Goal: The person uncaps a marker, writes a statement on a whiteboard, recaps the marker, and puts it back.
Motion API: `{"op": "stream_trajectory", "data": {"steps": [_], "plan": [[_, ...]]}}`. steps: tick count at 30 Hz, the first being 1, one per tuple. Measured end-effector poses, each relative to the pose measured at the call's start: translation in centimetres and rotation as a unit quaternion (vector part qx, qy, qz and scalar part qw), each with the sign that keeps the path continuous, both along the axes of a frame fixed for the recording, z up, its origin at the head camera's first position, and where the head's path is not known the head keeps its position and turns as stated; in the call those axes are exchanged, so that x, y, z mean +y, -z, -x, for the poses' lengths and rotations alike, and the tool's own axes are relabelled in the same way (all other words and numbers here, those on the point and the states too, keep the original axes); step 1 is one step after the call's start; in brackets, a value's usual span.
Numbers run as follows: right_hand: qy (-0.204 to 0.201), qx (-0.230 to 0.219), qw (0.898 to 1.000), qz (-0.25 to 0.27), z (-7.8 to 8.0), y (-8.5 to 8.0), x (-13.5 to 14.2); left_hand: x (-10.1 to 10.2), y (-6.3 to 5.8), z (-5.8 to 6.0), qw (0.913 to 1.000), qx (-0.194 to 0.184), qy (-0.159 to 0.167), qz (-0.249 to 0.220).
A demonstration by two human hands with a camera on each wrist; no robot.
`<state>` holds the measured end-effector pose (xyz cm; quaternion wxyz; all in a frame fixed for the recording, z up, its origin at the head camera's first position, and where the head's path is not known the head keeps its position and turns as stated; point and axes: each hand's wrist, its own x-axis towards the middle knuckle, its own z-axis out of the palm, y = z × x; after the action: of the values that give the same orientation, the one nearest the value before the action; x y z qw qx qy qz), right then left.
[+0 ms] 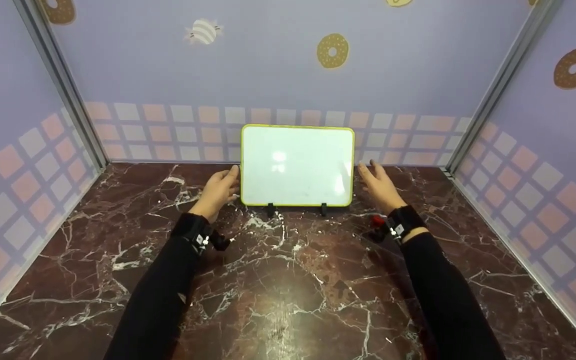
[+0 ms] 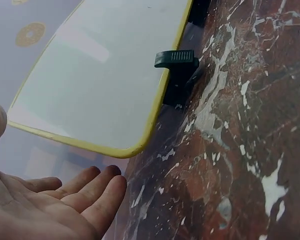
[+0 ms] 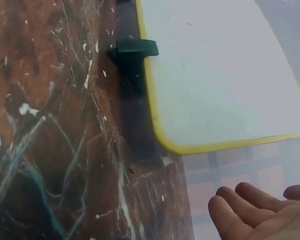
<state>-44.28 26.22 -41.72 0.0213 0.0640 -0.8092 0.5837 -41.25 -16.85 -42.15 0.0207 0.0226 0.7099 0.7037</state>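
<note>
A small whiteboard (image 1: 298, 165) with a yellow frame stands upright, leaning slightly back, near the rear wall. Two dark clips of a stand (image 1: 270, 209) hold its lower edge; one clip (image 2: 176, 60) shows closely in the left wrist view and another clip (image 3: 135, 47) in the right wrist view. My left hand (image 1: 219, 189) is beside the board's left edge, fingers extended, palm toward it. On the other side my right hand (image 1: 380, 185) is held near the right edge with its fingers spread. In the wrist views a gap separates the fingers of each hand from the frame.
The board stands on a dark red marbled tabletop (image 1: 288, 280) with white veins. A lilac back wall (image 1: 268, 75) with donut and candy pictures rises close behind it. Side walls (image 1: 558, 165) with metal corner posts bound the left and right.
</note>
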Motion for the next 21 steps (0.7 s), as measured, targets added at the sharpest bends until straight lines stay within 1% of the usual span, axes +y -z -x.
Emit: {"op": "stream_trajectory", "data": {"steps": [4, 7, 9, 11, 14, 18, 21], "plan": [[0.015, -0.011, 0.999, -0.034, 0.5, 0.6, -0.6, 0.6, 0.5, 0.6, 0.9999, -0.008, -0.007, 0.005], [0.016, -0.019, 0.999, -0.028, 0.9, 0.9, -1.4, 1.0, 0.9, 0.9, 0.9999, -0.007, -0.008, 0.005], [0.014, -0.023, 1.000, -0.016, 1.0, 1.0, -1.9, 1.3, 1.2, 1.0, 0.9999, -0.004, -0.011, -0.005], [0.009, -0.031, 0.999, 0.007, 1.2, 1.0, -2.3, 1.6, 1.4, 1.1, 0.9998, -0.004, -0.018, -0.009], [0.008, -0.046, 0.997, 0.059, 1.3, 1.2, -2.6, 2.1, 1.7, 1.3, 0.9995, -0.007, -0.025, -0.016], [0.013, -0.068, 0.989, 0.134, 1.6, 1.6, -2.8, 2.6, 2.0, 1.5, 0.9990, -0.013, -0.031, -0.030], [0.014, -0.080, 0.984, 0.159, 1.9, 2.0, -2.9, 2.8, 2.2, 1.7, 0.9981, -0.018, -0.049, -0.032]]}}
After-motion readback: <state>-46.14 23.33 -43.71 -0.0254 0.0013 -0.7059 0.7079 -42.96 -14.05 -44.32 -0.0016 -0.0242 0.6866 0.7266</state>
